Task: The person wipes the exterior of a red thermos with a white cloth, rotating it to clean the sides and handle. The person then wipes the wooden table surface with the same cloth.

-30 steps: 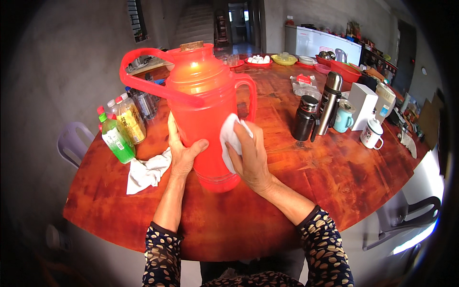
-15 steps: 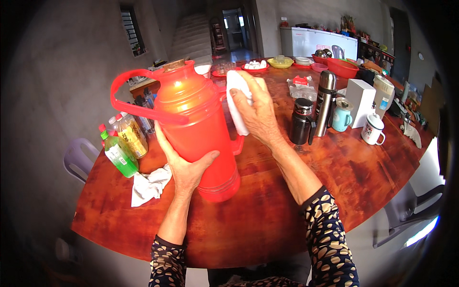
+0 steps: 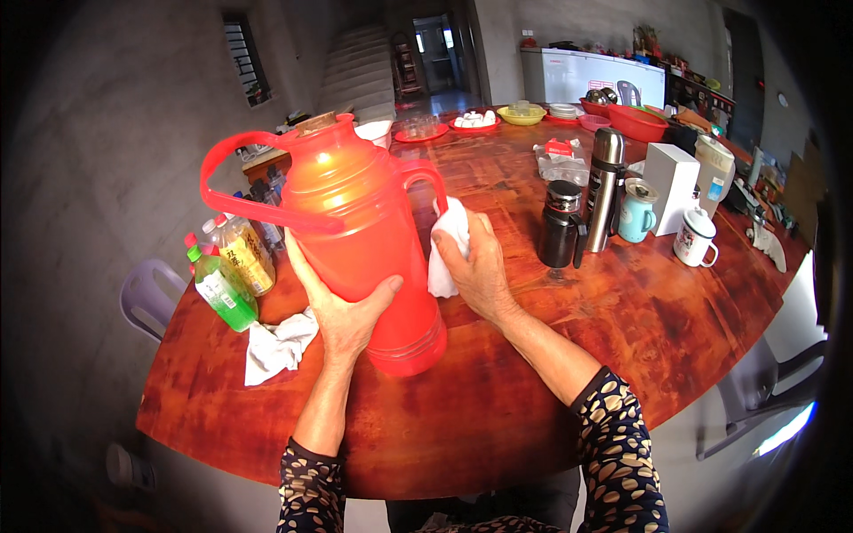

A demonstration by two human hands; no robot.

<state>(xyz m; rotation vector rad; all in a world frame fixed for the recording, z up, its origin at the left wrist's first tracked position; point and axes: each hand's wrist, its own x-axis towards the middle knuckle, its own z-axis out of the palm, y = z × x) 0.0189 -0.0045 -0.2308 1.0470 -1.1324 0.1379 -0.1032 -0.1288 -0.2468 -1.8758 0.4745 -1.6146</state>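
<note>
My left hand [image 3: 345, 313] wraps the tilted red flask [image 3: 364, 240] to steady its base on the wooden surface [image 3: 551, 355], while my right hand [image 3: 480, 266], grip pinching a white cloth [image 3: 447, 238], presses beside its handle.

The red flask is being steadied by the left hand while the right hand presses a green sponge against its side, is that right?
Not quite: the head view shows the right hand pressing a white cloth, not a green sponge, against the red flask. The left hand does steady it.
</note>
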